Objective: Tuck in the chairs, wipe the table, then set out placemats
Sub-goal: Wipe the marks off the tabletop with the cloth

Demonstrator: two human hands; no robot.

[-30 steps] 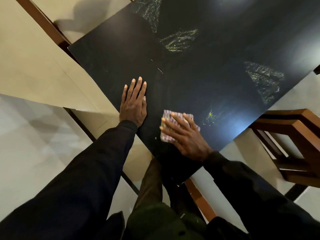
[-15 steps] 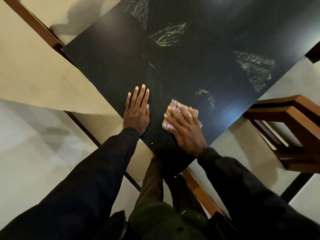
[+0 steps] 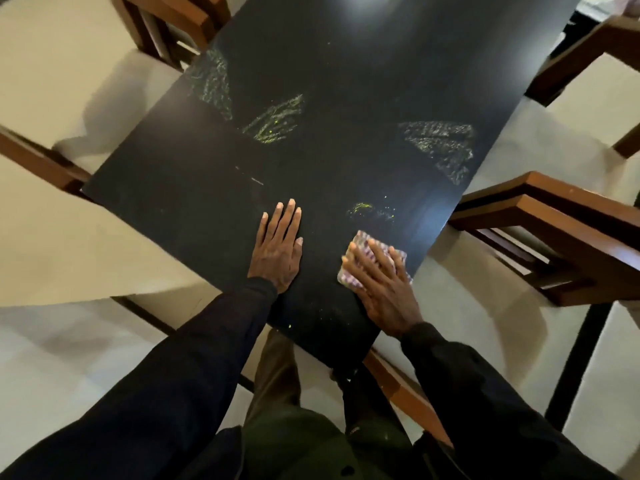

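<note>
Seemingly checked cloth [image 3: 361, 238], yellow-streaked table [image 3: 187, 192].

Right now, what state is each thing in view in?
table, black top, partly smeared
smears, yellow-green, several patches unwiped
left hand, flat on table, empty
right hand, fingers straight, pressing cloth
cloth, flat on table
chair, close by table's right edge

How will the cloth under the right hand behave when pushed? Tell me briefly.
The cloth looks thin and folded flat, so it is probably floppy and light. Under the flat right hand it should slide easily on the smooth dark table, though a loose edge may bunch.
</note>
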